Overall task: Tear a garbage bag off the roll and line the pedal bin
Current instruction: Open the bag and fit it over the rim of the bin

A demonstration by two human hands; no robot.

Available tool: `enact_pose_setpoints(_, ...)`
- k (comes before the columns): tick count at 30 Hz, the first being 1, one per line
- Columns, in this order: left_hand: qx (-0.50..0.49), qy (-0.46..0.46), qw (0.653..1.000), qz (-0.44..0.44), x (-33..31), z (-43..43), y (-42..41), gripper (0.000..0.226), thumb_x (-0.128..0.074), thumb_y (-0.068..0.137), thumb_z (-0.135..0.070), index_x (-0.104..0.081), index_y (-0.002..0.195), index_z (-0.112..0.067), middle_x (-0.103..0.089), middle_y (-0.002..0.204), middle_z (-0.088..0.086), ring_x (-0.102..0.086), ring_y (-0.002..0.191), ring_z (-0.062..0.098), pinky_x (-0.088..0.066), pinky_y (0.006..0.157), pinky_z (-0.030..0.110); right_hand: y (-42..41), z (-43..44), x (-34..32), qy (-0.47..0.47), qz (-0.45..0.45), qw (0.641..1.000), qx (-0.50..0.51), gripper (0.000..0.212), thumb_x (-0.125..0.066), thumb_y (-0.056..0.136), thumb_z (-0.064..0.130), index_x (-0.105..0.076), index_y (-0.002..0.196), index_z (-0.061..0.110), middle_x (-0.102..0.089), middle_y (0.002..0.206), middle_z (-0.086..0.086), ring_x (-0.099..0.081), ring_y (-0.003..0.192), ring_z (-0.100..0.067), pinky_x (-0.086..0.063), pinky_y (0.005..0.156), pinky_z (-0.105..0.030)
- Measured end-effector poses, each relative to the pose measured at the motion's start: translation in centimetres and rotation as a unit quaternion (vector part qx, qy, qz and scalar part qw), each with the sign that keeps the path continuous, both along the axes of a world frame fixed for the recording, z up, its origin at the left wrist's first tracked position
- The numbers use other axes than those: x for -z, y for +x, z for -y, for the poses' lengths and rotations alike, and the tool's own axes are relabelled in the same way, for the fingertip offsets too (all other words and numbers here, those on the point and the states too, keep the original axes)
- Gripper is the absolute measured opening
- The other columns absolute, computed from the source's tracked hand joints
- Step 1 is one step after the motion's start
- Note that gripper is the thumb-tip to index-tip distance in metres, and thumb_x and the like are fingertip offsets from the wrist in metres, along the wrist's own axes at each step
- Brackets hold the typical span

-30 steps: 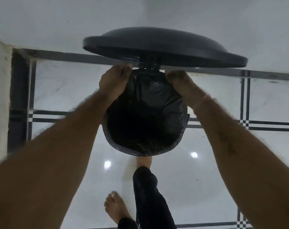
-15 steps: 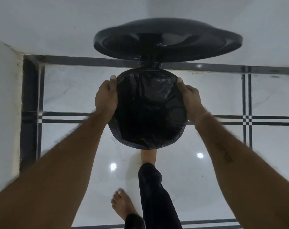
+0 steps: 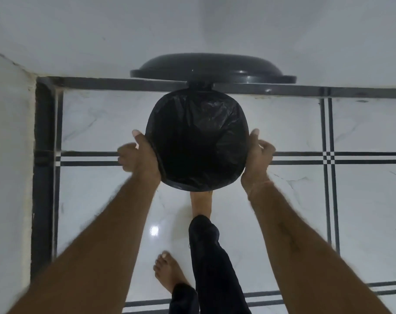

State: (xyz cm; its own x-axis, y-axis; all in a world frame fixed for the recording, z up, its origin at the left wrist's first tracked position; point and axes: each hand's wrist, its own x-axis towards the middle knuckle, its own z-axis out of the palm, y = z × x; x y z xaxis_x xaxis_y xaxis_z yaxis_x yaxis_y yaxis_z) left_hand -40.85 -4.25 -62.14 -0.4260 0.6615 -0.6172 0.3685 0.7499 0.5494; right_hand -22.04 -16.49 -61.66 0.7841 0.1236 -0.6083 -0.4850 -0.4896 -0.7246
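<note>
The bin (image 3: 198,177) stands on the white floor (image 3: 362,211), seen from straight above, with its lid (image 3: 212,68) tipped up on the hinge at the far side, close to the wall (image 3: 192,26). A black bag (image 3: 197,137) lines it: the plastic fills the round mouth, and its edge is folded out over the rim all the way round.

The left hand (image 3: 140,158) is pressed against the left side of the rim. Its thumb points away from the person and lies along the bag's folded edge; the fingers (image 3: 125,152) curl loosely on the outer side, away from the bin, and look blurred. The right hand (image 3: 258,157) mirrors it on the right side, thumb up along the rim, fingers bent inward in a loose curl just beside the bin wall. Whether either hand actually pinches the plastic or only rests against it cannot be told from here; the palms touch the folded edge.

Between the two wrists, nearer the person than the fingers, a bare foot (image 3: 200,202) reaches under the near edge of the bin, with a dark trouser leg (image 3: 211,264) behind it. The other foot (image 3: 168,271) is flat on the floor, well back from the hands. Dark tile lines (image 3: 328,157) cross the floor beyond the right fingers.
</note>
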Motion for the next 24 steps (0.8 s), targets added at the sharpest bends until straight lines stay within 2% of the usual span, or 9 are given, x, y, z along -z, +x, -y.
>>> enact_pose_setpoints(2,-0.093,-0.085,0.99,0.064,-0.6,2.8,0.0,0.076,-0.042,0.097,-0.065,-0.041,0.146,-0.006,-0.052,0.146,0.017,-0.055,0.129,0.038,-0.048,0.107,0.05,-1.8,1.2,-0.9,-0.007,-0.057,0.996,0.075,0.045,-0.047,0.089,0.064,-0.057,0.093,0.02,-0.061,0.098,0.002,-0.061,0.095,-0.018,-0.052,0.086,-0.036)
enact_pose_setpoints(5,-0.147,-0.134,0.949,0.243,-0.8,5.9,0.4,0.069,-0.033,0.101,-0.065,-0.042,0.15,-0.017,-0.057,0.146,0.008,-0.06,0.122,0.03,-0.051,0.106,0.045,-4.3,2.2,-1.6,0.044,-0.236,0.964,0.114,0.053,-0.031,0.099,0.062,-0.059,0.125,0.025,-0.061,0.114,0.003,-0.057,0.113,-0.023,-0.047,0.094,-0.038)
enact_pose_setpoints(9,-0.177,-0.094,0.927,0.317,-0.4,6.7,0.0,0.059,-0.028,0.103,-0.062,-0.055,0.136,-0.021,-0.065,0.134,0.003,-0.063,0.117,0.022,-0.055,0.088,0.031,-5.6,1.9,-1.4,0.086,-0.249,0.951,0.164,0.06,-0.027,0.102,0.058,-0.052,0.139,0.018,-0.062,0.128,-0.006,-0.061,0.114,-0.03,-0.057,0.077,-0.034)
enact_pose_setpoints(11,-0.23,-0.109,0.894,0.368,-0.5,7.5,-0.6,0.07,-0.025,0.102,-0.065,-0.055,0.141,-0.016,-0.062,0.14,0.004,-0.06,0.119,0.023,-0.051,0.097,0.036,-6.3,2.3,-1.7,0.098,-0.265,0.938,0.203,0.062,-0.027,0.101,0.059,-0.053,0.139,0.016,-0.059,0.136,-0.009,-0.06,0.118,-0.029,-0.059,0.069,-0.031)
enact_pose_setpoints(13,-0.278,-0.149,0.869,0.382,-1.2,8.6,-0.5,0.074,-0.029,0.099,-0.069,-0.053,0.144,-0.016,-0.06,0.14,0.006,-0.061,0.113,0.024,-0.049,0.097,0.046,-7.6,2.9,-1.9,0.124,-0.315,0.906,0.254,0.067,-0.035,0.095,0.066,-0.056,0.134,0.016,-0.059,0.131,-0.006,-0.055,0.123,-0.028,-0.054,0.084,-0.036)
enact_pose_setpoints(15,-0.3,-0.175,0.851,0.393,-1.8,9.7,0.1,0.072,-0.034,0.097,-0.071,-0.057,0.14,-0.019,-0.062,0.135,0.005,-0.063,0.103,0.025,-0.054,0.082,0.047,-9.0,3.2,-1.7,0.137,-0.357,0.88,0.283,0.076,-0.049,0.083,0.075,-0.061,0.125,0.013,-0.062,0.127,-0.007,-0.058,0.121,-0.03,-0.048,0.1,-0.045)
enact_pose_setpoints(19,-0.337,-0.164,0.839,0.394,-2.9,10.2,1.1,0.07,-0.035,0.099,-0.068,-0.056,0.142,-0.018,-0.061,0.142,0.004,-0.065,0.093,0.021,-0.054,0.06,0.038,-10.7,3.5,0.4,0.157,-0.358,0.873,0.29,0.095,-0.069,0.053,0.083,-0.069,0.12,0.015,-0.067,0.129,-0.012,-0.063,0.117,-0.04,-0.043,0.103,-0.061)
enact_pose_setpoints(22,-0.319,-0.167,0.848,0.389,-3.5,10.2,1.4,0.064,-0.033,0.101,-0.065,-0.056,0.134,-0.015,-0.064,0.123,0.003,-0.062,0.087,0.022,-0.052,0.061,0.039,-10.8,3.0,0.0,0.121,-0.344,0.884,0.293,0.087,-0.058,0.063,0.084,-0.069,0.121,0.02,-0.069,0.125,-0.009,-0.063,0.118,-0.036,-0.044,0.104,-0.057)
enact_pose_setpoints(24,-0.303,-0.17,0.854,0.387,-3.7,10.4,1.2,0.059,-0.034,0.103,-0.061,-0.055,0.133,-0.015,-0.063,0.121,0.006,-0.061,0.088,0.023,-0.054,0.072,0.041,-11.1,2.9,-0.7,0.114,-0.341,0.888,0.287,0.083,-0.051,0.069,0.084,-0.067,0.121,0.021,-0.068,0.122,-0.008,-0.062,0.118,-0.034,-0.045,0.105,-0.054)
